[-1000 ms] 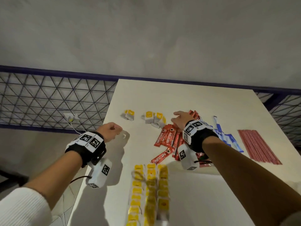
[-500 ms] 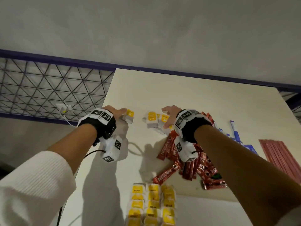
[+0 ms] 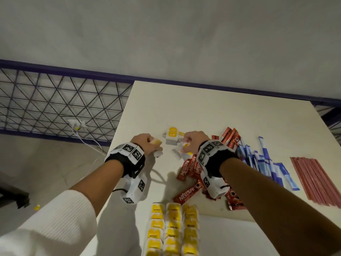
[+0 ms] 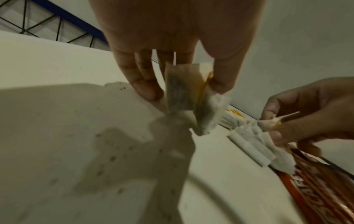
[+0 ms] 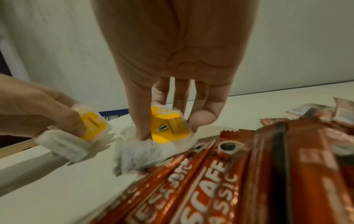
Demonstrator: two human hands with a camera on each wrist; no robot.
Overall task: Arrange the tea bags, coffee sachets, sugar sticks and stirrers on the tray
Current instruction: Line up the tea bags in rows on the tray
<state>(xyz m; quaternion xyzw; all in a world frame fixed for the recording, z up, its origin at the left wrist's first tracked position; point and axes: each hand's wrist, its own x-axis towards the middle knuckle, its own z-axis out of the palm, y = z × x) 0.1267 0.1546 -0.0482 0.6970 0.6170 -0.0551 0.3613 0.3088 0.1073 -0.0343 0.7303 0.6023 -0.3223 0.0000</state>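
Pale surface (image 3: pixel 203 111) under a grey wall, wire mesh railing (image 3: pixel 55 102) to the left. Head view: left hand (image 3: pixel 143 145) curled round a tea bag (image 3: pixel 156 143) near the surface's left edge; right hand (image 3: pixel 193 143) just beside it, fingers pinching another tea bag (image 3: pixel 184 145). One loose tea bag (image 3: pixel 172 138) between and beyond the hands, lying flat. Red coffee sachets (image 3: pixel 191 167) heaped under the right wrist, blue sugar sticks (image 3: pixel 265 161) to their right, then red stirrers (image 3: pixel 313 180) well apart at the far right. Three rows of yellow-tagged tea bags (image 3: pixel 173 230) lined up nearest the camera. Left wrist view: left hand (image 4: pixel 172 45), fingers (image 4: pixel 141 78) and thumb gripping a tea bag (image 4: pixel 182 94) lifted just off the surface (image 4: pixel 57 60); right hand (image 4: pixel 310 115) at the right, pinching a bag's tag above white bags on the surface. Right wrist view: right hand (image 5: pixel 178 60), thumb and fingers (image 5: pixel 203 116) clamped on a yellow tag and its bag (image 5: pixel 168 128), bag touching the surface beside the sachets (image 5: pixel 210 181); left hand (image 5: pixel 38 109) at the left holding its tea bag (image 5: pixel 91 125).
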